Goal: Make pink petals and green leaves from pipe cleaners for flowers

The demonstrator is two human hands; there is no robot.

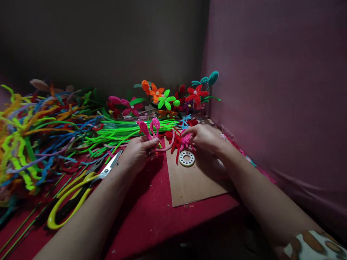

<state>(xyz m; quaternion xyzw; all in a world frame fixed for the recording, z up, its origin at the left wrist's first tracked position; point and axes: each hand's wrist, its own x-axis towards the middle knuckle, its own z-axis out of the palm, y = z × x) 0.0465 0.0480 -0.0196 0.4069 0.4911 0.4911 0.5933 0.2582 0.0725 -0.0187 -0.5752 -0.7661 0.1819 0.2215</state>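
Left hand (138, 151) pinching looped pink fuzzy-wire petals (144, 129), right hand (207, 138) half-curled, hold unclear, at a pink fuzzy-wire clump (185, 141) on the brown cardboard sheet's (200, 184) far end; picking pieces, I'd say, calling for a light pinch

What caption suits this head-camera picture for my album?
Left hand holding pink pipe-cleaner petals, right hand at a pink pile on cardboard.
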